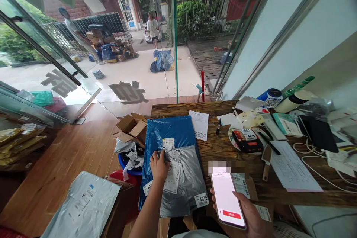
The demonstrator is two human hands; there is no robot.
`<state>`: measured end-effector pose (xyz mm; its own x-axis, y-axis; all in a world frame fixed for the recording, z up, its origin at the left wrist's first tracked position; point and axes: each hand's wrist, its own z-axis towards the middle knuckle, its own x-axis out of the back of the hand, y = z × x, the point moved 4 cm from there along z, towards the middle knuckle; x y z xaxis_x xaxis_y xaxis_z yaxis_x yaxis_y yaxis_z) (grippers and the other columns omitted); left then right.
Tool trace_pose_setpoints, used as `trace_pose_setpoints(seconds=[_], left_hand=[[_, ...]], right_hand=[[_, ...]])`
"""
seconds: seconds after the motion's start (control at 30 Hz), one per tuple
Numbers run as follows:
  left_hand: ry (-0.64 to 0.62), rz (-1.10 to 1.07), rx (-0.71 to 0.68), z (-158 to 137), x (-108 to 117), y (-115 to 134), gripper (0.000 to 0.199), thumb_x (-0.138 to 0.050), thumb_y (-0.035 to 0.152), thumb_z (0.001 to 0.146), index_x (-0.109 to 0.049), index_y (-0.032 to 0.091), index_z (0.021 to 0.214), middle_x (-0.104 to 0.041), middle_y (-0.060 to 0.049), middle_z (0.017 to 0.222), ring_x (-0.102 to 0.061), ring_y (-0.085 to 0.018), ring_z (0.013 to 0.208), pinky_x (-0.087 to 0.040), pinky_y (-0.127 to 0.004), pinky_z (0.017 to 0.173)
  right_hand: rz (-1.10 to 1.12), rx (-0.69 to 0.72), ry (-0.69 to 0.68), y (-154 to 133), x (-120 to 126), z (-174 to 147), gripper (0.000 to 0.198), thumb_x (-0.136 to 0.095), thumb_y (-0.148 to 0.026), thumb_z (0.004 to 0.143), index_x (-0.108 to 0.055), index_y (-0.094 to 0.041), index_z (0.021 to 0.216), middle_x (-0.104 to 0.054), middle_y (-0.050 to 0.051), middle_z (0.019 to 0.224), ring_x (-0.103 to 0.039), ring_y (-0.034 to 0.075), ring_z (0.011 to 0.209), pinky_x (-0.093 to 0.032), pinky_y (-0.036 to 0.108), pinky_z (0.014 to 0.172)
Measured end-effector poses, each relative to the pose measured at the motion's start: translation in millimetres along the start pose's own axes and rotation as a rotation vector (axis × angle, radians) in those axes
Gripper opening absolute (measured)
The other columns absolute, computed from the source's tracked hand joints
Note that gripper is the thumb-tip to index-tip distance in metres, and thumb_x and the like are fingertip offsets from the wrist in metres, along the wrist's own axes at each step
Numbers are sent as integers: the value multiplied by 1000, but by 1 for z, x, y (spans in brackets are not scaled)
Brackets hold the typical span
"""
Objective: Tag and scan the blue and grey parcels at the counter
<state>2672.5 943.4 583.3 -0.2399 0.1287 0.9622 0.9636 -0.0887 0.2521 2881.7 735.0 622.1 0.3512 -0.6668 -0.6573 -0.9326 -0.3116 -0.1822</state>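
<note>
My left hand (159, 164) is at the top left corner of a grey plastic mailer parcel (189, 178), its bent fingers closed on the edge beside a white shipping label (173, 176). A sticker (201, 199) reading 4010 is at the parcel's lower right. Beneath lies a larger blue plastic parcel (170, 128) with its own label (168, 143). My right hand (252, 212) holds a smartphone (227, 200), thumb at the screen's right edge. The screen is lit, mostly white with a red bar at the bottom. A labelled cardboard package (252, 189) is partly hidden behind the phone.
The wooden table (214, 152) also carries a label printer (247, 141), a marker pen (218, 127), a knife (266, 163), paper sheets (292, 167) and white cables. On the left are an open carton (134, 128), a blue bin (122, 161) and a white parcel (83, 204). Two people stand outside the glass door.
</note>
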Motion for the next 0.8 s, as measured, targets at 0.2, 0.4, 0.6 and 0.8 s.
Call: trace_pose_setpoints(seconds=[0.2,0.4,0.6,0.8], left_hand=[[-19,46,-69,-4,-5,1,55,-47,20,79,-42,25,133,-44,-14,131,-41,-33,114,-38,-41,93],[-56,87,-80,2,-3,2,56,-51,26,78,-42,24,133,-46,-15,129,-43,-33,111,-38,-42,91],[-83,105,-101,6,-2,1,57,-51,28,77,-42,24,133,-47,-15,127,-44,-32,108,-38,-40,89],[-101,99,-139,10,-5,-5,56,-51,30,77,-43,27,132,-47,-14,124,-44,-31,105,-38,-40,90]], right_hand=[[25,-19,29,4,0,4,40,-78,-32,53,-68,-11,86,-75,14,89,-70,29,77,-55,41,75],[0,-8,96,6,7,5,59,-72,-27,58,-52,-7,110,-73,21,90,-69,32,79,-53,45,76],[-20,-9,126,6,6,4,70,-68,-29,62,-42,-3,122,-74,21,90,-69,31,77,-53,43,75],[-37,-39,97,6,3,8,42,-74,-31,57,-66,-10,92,-75,15,88,-69,30,80,-54,41,75]])
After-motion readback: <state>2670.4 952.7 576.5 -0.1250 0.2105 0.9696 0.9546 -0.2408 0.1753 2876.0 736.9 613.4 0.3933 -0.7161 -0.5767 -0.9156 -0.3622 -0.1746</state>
